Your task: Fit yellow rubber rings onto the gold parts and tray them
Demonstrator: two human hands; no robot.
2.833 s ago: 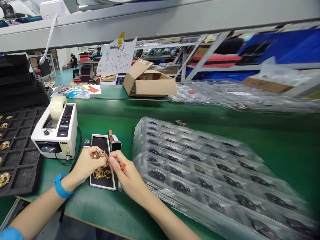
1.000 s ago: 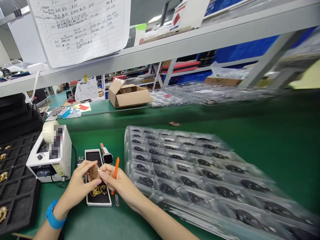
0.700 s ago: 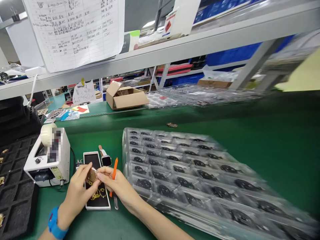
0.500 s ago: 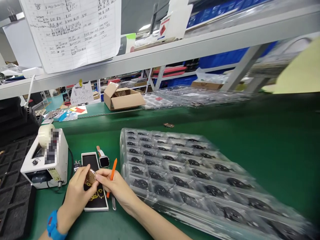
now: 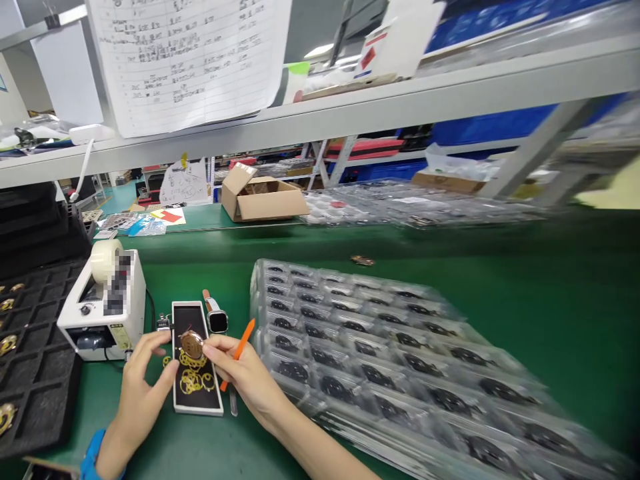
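My right hand (image 5: 239, 365) pinches a round copper-coloured disc (image 5: 192, 345) at its edge, over a white-rimmed box (image 5: 218, 411). An orange pointed stick (image 5: 245, 339) is tucked between the same hand's fingers. Thumb and fingers apart, my left hand (image 5: 140, 383) holds nothing and sits just left of the disc. Inside the box, several yellow rings (image 5: 193, 381) lie on the black bottom. Another yellow ring partly shows by my left fingertips. Behind the box stands a small metal counter (image 5: 163, 323), and a watch with a square face (image 5: 217, 321) lies at its right.
A white tape dispenser (image 5: 133, 287) stands at the left, beside a black compartment tray (image 5: 45, 380) with gold parts. Stacked clear plastic trays (image 5: 320, 400) of black parts fill the right. Another copper-coloured part (image 5: 363, 260) lies behind them. An open cardboard box (image 5: 270, 205) stands farther back.
My left hand has let go of the disc and moved off to the left with its fingers spread. The disc stays in my right hand. The camera view has shifted left.
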